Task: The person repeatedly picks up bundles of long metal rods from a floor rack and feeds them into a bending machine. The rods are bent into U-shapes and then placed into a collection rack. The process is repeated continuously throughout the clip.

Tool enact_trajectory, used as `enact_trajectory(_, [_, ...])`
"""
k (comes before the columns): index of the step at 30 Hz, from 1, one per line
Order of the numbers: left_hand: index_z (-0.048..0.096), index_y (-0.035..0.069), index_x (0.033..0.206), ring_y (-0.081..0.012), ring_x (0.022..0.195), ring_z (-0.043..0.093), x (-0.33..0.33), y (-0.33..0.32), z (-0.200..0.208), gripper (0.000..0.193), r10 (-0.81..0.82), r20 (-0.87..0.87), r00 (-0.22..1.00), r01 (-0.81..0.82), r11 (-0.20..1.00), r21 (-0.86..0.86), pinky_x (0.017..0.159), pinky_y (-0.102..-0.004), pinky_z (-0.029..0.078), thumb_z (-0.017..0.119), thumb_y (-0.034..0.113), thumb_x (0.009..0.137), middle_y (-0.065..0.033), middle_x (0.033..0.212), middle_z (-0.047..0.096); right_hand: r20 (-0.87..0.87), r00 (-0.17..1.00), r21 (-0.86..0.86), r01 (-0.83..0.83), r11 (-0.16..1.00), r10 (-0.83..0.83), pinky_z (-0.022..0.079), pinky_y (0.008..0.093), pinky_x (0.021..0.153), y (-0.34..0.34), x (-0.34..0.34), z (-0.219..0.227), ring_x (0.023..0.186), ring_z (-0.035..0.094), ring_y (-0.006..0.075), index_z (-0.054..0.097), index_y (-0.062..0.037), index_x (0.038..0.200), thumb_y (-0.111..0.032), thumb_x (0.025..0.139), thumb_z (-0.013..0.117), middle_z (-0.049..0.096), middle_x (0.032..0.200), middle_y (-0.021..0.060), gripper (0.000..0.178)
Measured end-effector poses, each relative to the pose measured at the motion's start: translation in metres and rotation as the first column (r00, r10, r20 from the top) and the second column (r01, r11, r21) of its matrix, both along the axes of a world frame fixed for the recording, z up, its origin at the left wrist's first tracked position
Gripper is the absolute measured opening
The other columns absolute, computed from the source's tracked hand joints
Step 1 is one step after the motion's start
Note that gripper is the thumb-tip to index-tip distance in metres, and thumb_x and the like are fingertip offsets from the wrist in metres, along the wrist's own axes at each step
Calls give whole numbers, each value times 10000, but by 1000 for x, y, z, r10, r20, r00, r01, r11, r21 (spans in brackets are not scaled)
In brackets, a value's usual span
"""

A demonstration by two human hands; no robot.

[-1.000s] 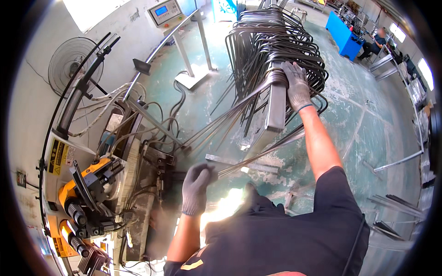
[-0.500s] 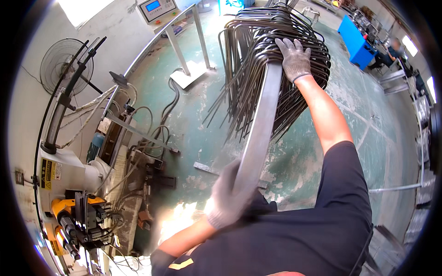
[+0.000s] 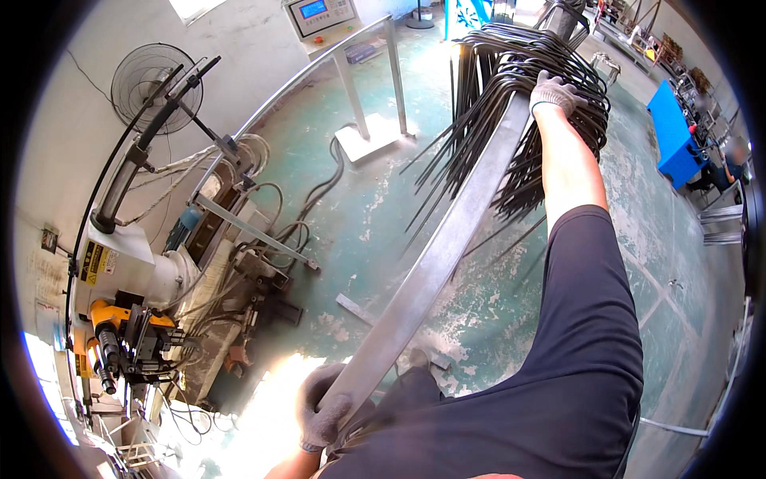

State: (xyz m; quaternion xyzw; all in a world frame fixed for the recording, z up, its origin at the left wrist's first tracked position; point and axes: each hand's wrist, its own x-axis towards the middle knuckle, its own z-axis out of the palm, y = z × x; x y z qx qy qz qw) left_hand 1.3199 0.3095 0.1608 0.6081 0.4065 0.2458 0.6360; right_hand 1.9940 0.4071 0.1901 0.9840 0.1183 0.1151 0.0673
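Observation:
A long flat grey metal bar (image 3: 435, 263) runs diagonally from near my body up to a thick bundle of dark bent metal rods (image 3: 479, 120). The rods hang over its far end by their hooked tops, with their straight legs trailing down to the left and below. My left hand (image 3: 323, 407), in a grey glove, grips the bar's near end, thumb on top and fingers round the side. My right hand (image 3: 556, 94), gloved as well, is at the rods' bends beside the bar's far end, its fingers curled over them and partly hidden.
At left stands a machine (image 3: 132, 335) with orange parts, hoses and cables. A fan (image 3: 155, 84) is behind it. A metal frame on a white base (image 3: 371, 142) stands ahead, near a control panel (image 3: 323, 14). A person (image 3: 730, 164) sits by a blue bench (image 3: 672, 136) at right.
My left hand has moved down to the bar's near end. My right hand's fingers, spread before, are now curled at the rods. Bar and rods appear farther right as the view has turned.

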Motion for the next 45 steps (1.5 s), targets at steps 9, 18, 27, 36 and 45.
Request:
enact_trajectory(9, [627, -43, 1250, -203, 1096, 645, -8, -2, -4, 532, -25, 61, 998, 29, 998, -62, 985, -348, 492, 797, 172, 793, -113, 1162, 694, 495, 860, 169, -234, 957, 123, 359, 547, 1092, -48, -56, -83, 1305, 494, 345, 411, -155, 1474, -262, 1023, 444, 489, 1420, 140, 464])
enact_trajectory(18, [616, -12, 1277, -185, 1140, 653, -218, -16, -28, 377, 116, -47, 992, -103, 971, 214, 1024, -346, 507, 721, 110, 936, -144, 1189, 699, -347, 868, 434, -189, 881, 357, 544, 437, 875, -203, -329, -315, 1040, 686, 312, 689, -45, 1220, -288, 908, 647, 711, 1180, 192, 398])
enact_trajectory(27, [669, 0, 1126, -195, 943, 686, -547, -141, -135, 315, 781, -346, 520, -841, 538, -49, 880, -342, 541, 686, 249, 934, -118, 1001, 727, -847, 234, 100, -811, 577, 476, 558, 395, 820, -231, -726, -415, 955, 727, 269, 744, -47, 1135, -304, 881, 680, 761, 1073, 152, 367])
enact_trajectory(36, [684, -24, 1145, -146, 990, 675, -714, -162, -170, 298, 944, -137, 299, -941, 269, -203, 898, -305, 535, 693, 190, 939, -95, 1035, 727, -833, 68, 148, -929, 339, 549, 560, 383, 844, -60, -1020, -385, 930, 744, 282, 775, -65, 1059, -295, 807, 741, 771, 1011, 152, 344])
enact_trajectory(45, [645, -46, 1165, -124, 892, 655, -937, -204, -140, 328, 974, -125, -191, -937, -219, -271, 815, -289, 543, 704, 186, 941, -76, 988, 689, -781, -231, 90, -961, -262, 580, 547, 434, 904, 60, -1357, -415, 1087, 678, 408, 745, -84, 1109, -375, 863, 707, 719, 1121, 233, 384])
